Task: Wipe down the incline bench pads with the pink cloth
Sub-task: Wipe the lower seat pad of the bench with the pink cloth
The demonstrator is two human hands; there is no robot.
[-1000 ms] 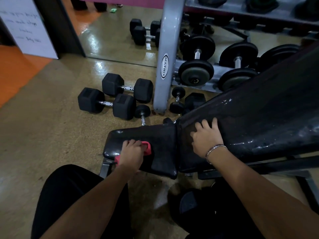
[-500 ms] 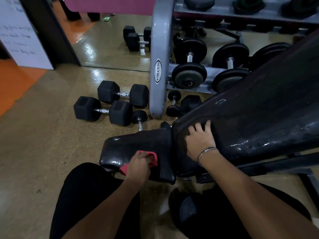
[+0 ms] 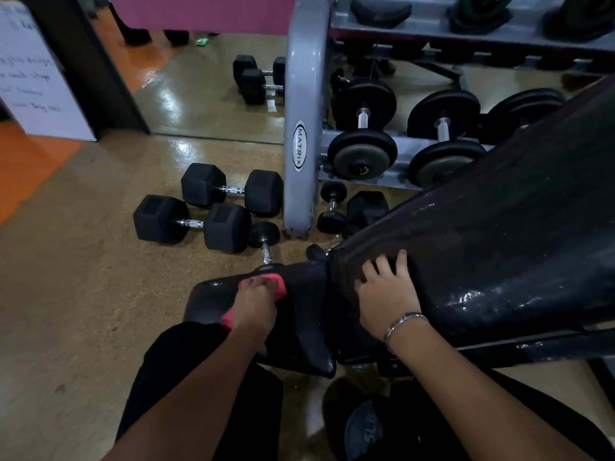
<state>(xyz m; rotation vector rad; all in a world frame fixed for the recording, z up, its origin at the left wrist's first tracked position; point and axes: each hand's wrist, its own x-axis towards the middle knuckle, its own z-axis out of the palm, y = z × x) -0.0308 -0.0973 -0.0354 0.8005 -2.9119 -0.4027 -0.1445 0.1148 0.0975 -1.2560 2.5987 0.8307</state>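
— Cloth first: where is it?
— The pink cloth (image 3: 279,285) is bunched on the seat pad (image 3: 306,314), towards its far edge, under the left hand (image 3: 256,307). Pink shows beyond the fingers and again at the heel of the hand, on the left.
— How does that hand hold it?
— Fingers curled down round the cloth, gripping it and pressing it onto the pad.
— And the other?
— The right hand (image 3: 387,294) lies on the low end of the sloping back pad (image 3: 499,247), just right of the gap between the two pads. Its fingers are spread and only slightly bent, holding nothing. A metal bracelet (image 3: 404,322) circles the wrist.
— Anything around the bench?
— Two hex dumbbells (image 3: 226,227) lie on the floor to the far left, beside the grey rack (image 3: 304,128) loaded with round dumbbells.
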